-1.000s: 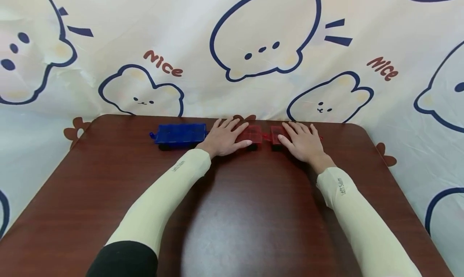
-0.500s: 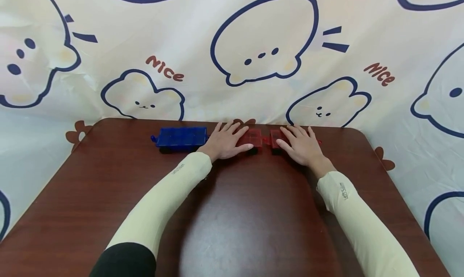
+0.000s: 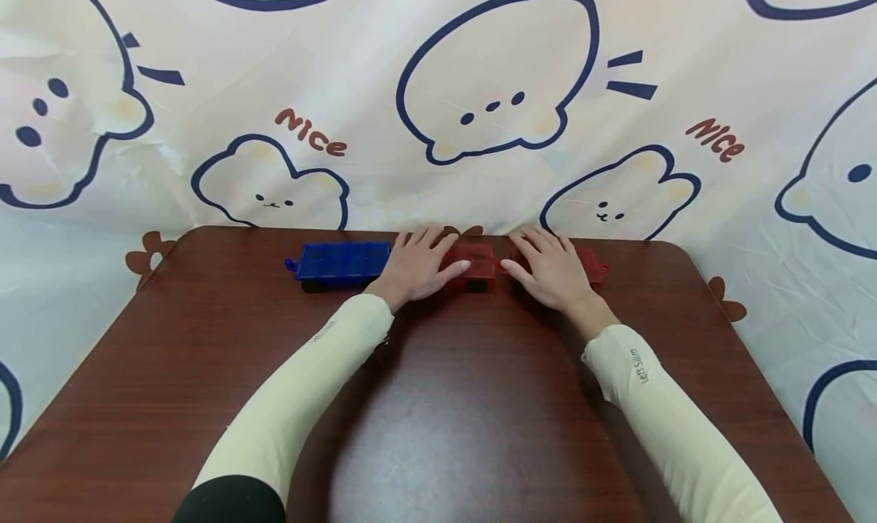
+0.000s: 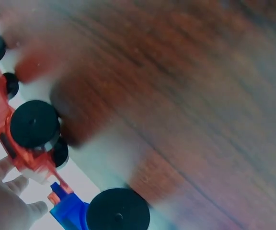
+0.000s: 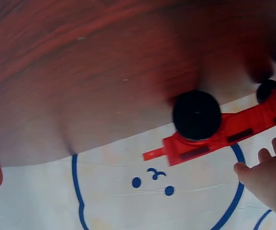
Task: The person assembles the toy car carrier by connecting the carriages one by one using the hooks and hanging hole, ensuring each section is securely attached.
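A row of toy train wagons lies along the table's far side: a blue wagon (image 3: 345, 263) at left, then a red wagon (image 3: 478, 267) and a second red wagon (image 3: 591, 266) at right. My left hand (image 3: 414, 268), fingers spread, is over the first red wagon's left part and hides its joint with the blue one. That joint shows in the left wrist view, where a blue hook (image 4: 59, 190) meets a red coupling. With fingers extended, my right hand (image 3: 551, 270) covers much of the right red wagon. In the right wrist view its end wheel (image 5: 197, 115) and fingers (image 5: 268, 163) appear.
The dark brown wooden table (image 3: 438, 401) extends toward me. A pale cloth backdrop (image 3: 493, 66) with blue cartoon outlines rises directly behind the wagons. Cream sleeves (image 3: 294, 401) cover both forearms.
My right hand has shifted left along its red wagon, uncovering the wagon's right end. My left hand has slid slightly left. The wagons stay in line, and the view has tilted a little.
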Demonstrator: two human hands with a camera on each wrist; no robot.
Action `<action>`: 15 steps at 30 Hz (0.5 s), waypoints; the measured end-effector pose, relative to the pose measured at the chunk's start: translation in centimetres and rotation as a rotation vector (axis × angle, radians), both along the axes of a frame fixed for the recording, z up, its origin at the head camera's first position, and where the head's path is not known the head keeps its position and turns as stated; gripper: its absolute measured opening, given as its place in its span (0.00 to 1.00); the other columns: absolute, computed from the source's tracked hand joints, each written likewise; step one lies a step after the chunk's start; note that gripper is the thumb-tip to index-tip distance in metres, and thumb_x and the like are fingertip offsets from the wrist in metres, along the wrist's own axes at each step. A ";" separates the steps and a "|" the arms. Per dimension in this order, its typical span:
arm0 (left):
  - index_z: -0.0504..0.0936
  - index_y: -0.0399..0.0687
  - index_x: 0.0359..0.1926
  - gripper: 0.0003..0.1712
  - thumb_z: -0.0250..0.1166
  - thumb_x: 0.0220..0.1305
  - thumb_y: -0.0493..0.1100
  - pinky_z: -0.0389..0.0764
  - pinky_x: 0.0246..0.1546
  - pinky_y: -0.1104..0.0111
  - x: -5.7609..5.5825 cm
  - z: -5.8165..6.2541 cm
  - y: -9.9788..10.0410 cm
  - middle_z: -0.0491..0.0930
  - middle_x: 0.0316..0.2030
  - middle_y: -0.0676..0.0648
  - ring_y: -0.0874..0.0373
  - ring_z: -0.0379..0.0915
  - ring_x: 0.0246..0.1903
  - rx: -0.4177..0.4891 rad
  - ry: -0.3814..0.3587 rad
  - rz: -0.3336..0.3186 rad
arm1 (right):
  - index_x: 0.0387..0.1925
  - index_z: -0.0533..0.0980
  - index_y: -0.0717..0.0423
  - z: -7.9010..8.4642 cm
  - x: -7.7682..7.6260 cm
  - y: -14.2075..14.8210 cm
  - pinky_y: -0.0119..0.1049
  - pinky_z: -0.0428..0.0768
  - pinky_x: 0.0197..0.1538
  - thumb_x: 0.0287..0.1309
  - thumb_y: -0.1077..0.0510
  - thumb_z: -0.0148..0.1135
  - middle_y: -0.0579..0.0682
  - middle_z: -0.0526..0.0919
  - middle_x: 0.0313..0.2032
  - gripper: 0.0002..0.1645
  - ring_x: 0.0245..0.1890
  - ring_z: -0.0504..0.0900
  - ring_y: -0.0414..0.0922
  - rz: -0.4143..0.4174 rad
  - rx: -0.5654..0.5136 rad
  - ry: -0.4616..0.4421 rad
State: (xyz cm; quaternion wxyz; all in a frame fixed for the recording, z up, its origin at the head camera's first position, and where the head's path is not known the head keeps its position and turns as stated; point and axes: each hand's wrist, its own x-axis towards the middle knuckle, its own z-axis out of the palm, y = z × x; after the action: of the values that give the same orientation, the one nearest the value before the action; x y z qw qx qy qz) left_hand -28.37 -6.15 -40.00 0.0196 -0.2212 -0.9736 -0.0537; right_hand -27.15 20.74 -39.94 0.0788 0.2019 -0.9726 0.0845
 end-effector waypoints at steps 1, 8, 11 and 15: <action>0.59 0.60 0.79 0.44 0.38 0.72 0.76 0.46 0.73 0.43 0.0 0.1 -0.2 0.57 0.76 0.45 0.46 0.47 0.76 0.010 0.003 0.009 | 0.76 0.64 0.50 0.1 0.0 -0.2 0.63 0.49 0.74 0.73 0.30 0.44 0.55 0.62 0.75 0.42 0.77 0.52 0.56 0.000 0.001 0.003; 0.61 0.58 0.78 0.43 0.40 0.73 0.74 0.45 0.73 0.41 0.4 0.5 -1.3 0.57 0.76 0.45 0.44 0.46 0.76 0.050 0.019 0.047 | 0.77 0.62 0.51 0.5 0.3 -1.5 0.63 0.45 0.75 0.74 0.30 0.43 0.56 0.60 0.76 0.42 0.78 0.49 0.55 0.005 0.025 -0.009; 0.61 0.57 0.78 0.43 0.41 0.73 0.74 0.43 0.73 0.41 0.7 0.8 -1.8 0.58 0.76 0.44 0.43 0.46 0.76 0.066 0.026 0.065 | 0.78 0.61 0.50 0.8 0.6 -2.1 0.63 0.44 0.75 0.73 0.30 0.43 0.55 0.60 0.76 0.43 0.78 0.51 0.55 0.006 0.029 -0.005; 0.59 0.56 0.79 0.43 0.41 0.73 0.74 0.41 0.74 0.41 1.1 1.3 -2.3 0.57 0.77 0.42 0.43 0.45 0.77 0.081 0.024 0.088 | 0.78 0.60 0.49 1.2 0.9 -2.9 0.63 0.43 0.75 0.72 0.28 0.42 0.55 0.60 0.76 0.44 0.78 0.51 0.55 -0.013 0.051 -0.008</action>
State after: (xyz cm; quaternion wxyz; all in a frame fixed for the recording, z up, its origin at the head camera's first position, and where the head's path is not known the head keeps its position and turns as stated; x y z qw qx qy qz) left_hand -27.31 -8.41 -38.70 0.0427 -0.1779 -0.9791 -0.0892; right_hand -26.26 17.82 -38.77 0.0701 0.1969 -0.9761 0.0598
